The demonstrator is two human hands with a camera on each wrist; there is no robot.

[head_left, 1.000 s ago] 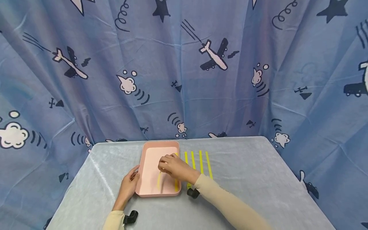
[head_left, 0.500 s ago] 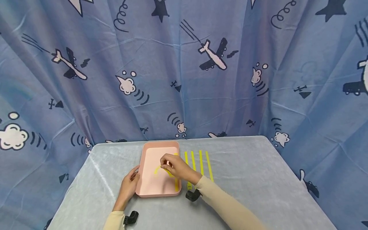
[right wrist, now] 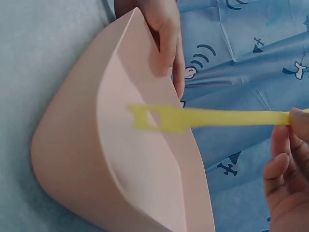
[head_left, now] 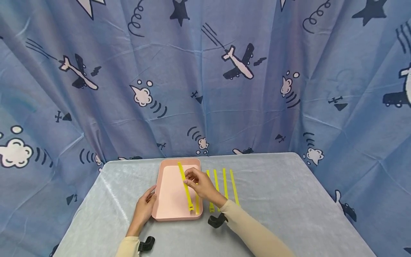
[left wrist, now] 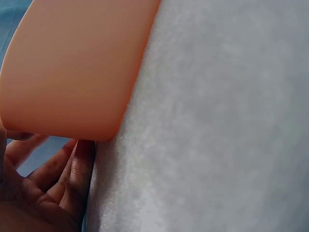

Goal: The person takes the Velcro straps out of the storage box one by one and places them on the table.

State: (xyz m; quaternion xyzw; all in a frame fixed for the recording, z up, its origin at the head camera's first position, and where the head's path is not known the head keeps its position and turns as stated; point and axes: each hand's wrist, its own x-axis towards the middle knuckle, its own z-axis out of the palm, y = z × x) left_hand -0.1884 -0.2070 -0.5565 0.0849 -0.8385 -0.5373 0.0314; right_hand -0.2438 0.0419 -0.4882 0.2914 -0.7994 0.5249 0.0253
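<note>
Between thumb and fingertips, my right hand (head_left: 200, 184) pinches a yellow hook-and-loop cable tie (head_left: 186, 189) near its middle. The tie hangs lengthwise over the pink tray (head_left: 170, 201), its slotted head (right wrist: 171, 119) toward the near end. Under the right hand a second yellow tie (head_left: 197, 205) lies along the tray's right side, partly hidden. My left hand (head_left: 143, 206) rests at the tray's left wall with fairly straight fingers. Those fingers (left wrist: 77, 176) are right against the tray's outer side in the left wrist view.
Several more yellow ties (head_left: 224, 182) lie in a row on the grey cloth-covered table (head_left: 273, 200), right of the tray. My right forearm covers their near ends. A blue patterned curtain (head_left: 179, 117) hangs behind the table.
The right hand has turned and lifted the tie, which first hung down into the tray, then bent, and now stretches nearly straight above it. The left hand stays at the tray.
</note>
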